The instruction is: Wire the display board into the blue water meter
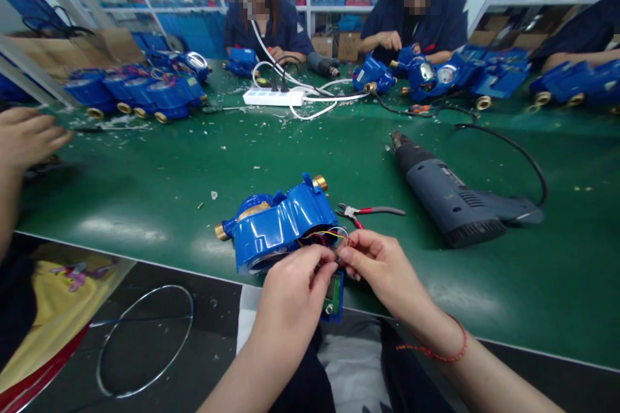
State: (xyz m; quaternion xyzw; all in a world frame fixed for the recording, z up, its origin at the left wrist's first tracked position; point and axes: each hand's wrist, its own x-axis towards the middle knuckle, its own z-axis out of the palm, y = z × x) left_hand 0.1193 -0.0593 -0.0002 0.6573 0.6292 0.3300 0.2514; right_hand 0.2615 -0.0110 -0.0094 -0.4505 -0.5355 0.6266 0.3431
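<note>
A blue water meter [285,219] with brass pipe ends lies on its side near the table's front edge. Thin coloured wires [330,234] run out of its open end to my hands. My left hand [300,281] is closed in a pinch beside that opening, on the wires as far as I can see. Facing it, my right hand [382,264] pinches the wires too, its fingertips almost touching the left ones. A small green circuit board in a blue frame [333,297] hangs just below my fingers at the edge. Exactly what lies between the fingertips is hidden.
Red-handled cutting pliers [368,210] lie just behind my right hand. A grey heat gun [455,193] rests at the right, its cord trailing back. Behind are a white power strip [274,97] and several blue meters [159,93]. Co-workers sit opposite; another person's hand [29,135] is at left.
</note>
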